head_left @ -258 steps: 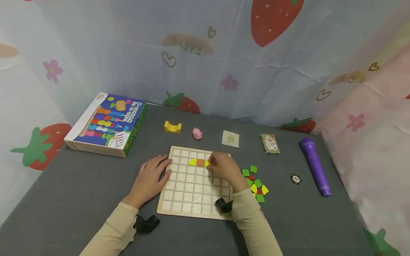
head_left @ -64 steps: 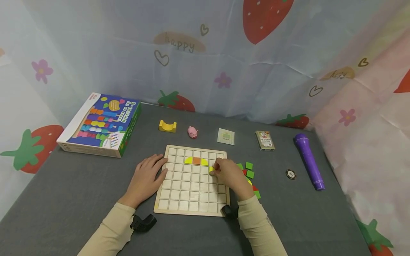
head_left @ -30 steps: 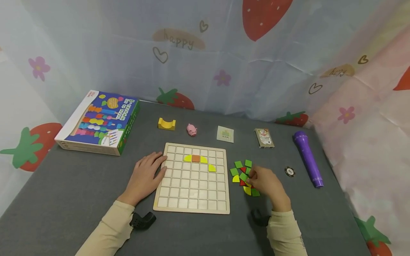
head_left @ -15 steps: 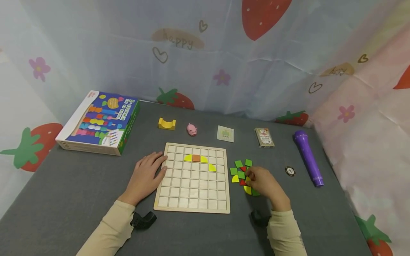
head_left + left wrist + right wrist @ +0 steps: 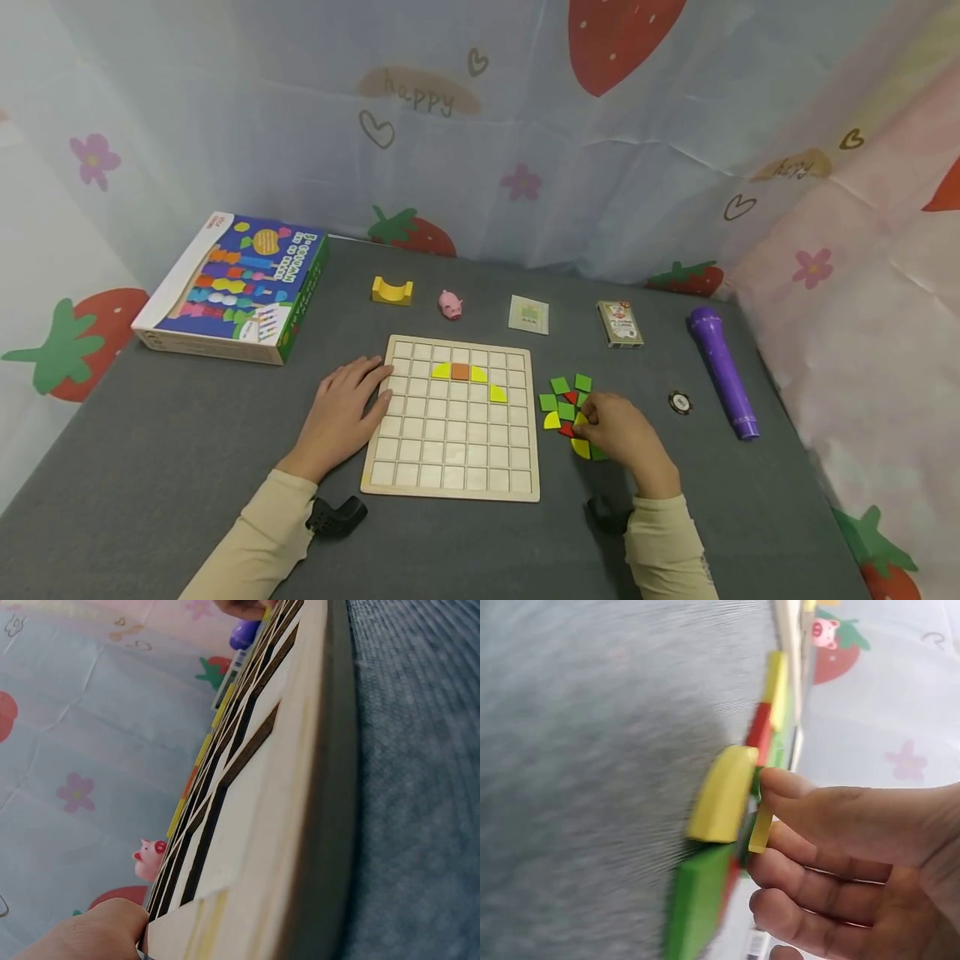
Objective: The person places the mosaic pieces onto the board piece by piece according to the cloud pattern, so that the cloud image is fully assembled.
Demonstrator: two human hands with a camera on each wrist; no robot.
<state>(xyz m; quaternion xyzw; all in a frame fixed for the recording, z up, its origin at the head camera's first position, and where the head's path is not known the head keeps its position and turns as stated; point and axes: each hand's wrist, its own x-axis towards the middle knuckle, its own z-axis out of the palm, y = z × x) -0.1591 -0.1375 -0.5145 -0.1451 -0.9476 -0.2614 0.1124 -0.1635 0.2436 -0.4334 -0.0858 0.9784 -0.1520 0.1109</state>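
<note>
My left hand (image 5: 341, 408) rests, fingers extended, at the left edge of a wooden grid board (image 5: 442, 492). In the board's upper rows sit an orange square tile (image 5: 460, 372) and several yellow quarter-round tiles (image 5: 498, 393). To the board's right, my right hand (image 5: 622, 429) is over a loose group of tiles, pinching a yellow quarter-round tile (image 5: 760, 832) between thumb and fingers. Around it lie green square tiles (image 5: 566, 411), red triangular tiles (image 5: 566, 430) and other yellow tiles (image 5: 552, 420). My right hand partly hides the group.
Behind the board stand a yellow arched block (image 5: 392, 292), a pink pig figure (image 5: 451, 305) and a small printed card (image 5: 528, 315). A game box (image 5: 232, 287) lies back left. Rightward are a playing-card box (image 5: 620, 324), a chip (image 5: 680, 403) and a purple cylinder (image 5: 723, 371).
My right hand set one yellow tile beside the orange tile and another a row lower, then moved right to the loose tiles. There it shifted a green tile and pinched another yellow one.
</note>
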